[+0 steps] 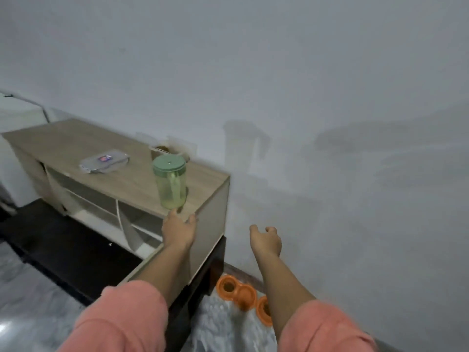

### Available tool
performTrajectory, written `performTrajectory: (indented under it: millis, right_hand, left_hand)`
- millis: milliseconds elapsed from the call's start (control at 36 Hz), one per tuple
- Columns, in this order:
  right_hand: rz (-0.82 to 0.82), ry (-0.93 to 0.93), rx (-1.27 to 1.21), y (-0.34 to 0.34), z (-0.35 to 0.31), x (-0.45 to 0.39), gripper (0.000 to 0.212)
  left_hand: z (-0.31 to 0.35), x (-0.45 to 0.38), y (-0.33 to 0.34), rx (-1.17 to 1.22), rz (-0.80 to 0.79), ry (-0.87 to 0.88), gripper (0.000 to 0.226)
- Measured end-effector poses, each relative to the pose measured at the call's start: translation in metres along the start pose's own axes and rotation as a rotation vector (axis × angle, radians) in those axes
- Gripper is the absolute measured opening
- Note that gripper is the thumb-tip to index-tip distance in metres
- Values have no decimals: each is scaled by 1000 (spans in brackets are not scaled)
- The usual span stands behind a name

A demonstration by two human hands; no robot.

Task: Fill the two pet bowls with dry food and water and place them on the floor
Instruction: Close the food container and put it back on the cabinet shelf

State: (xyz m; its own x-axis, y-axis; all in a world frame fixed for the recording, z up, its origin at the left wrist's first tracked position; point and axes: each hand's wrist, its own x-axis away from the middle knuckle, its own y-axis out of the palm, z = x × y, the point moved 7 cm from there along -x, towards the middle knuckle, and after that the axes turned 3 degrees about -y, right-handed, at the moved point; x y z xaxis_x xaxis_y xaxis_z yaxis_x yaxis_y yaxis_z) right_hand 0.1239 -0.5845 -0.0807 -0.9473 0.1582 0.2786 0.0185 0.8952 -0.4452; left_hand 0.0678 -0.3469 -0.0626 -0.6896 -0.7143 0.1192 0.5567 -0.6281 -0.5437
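Reaching toward the green-lidded bottle (170, 182) with the left hand (179, 231) looks like the step in hand, probably to fetch water for the bowls; the hand sits just below the bottle's base at the front edge of the wooden cabinet (76, 146), fingers loosely spread and holding nothing, fingertips close to the bottle though I cannot tell whether they touch it. To do this well, the hand should rise and wrap the clear body around its middle, not the base, since the bottle stands near the cabinet edge and a nudge low down could tip it off. The bottle stands upright, long axis vertical, lid facing up (it seems nearly empty, with only a little at the bottom). The right hand (266, 241) hangs in the air beside the cabinet, fingers half curled, empty. The orange pet bowls (239, 293) already lie on the floor by the wall, below the hands, openings upward; one seems to hold something dark, but the blur leaves that uncertain. A flat container lid (105, 161) rests further back on the cabinet top.
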Motion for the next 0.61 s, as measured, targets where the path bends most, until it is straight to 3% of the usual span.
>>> performTrajectory:
  millis: [250, 611]
  right_hand:
    - [-99, -97, 32, 106, -55, 52, 57]
    - [-138, -111, -39, 301, -126, 139, 56]
  left_hand:
    - [-61, -37, -120, 61, 122, -90, 61]
    - [-144, -144, -295, 119, 157, -132, 56]
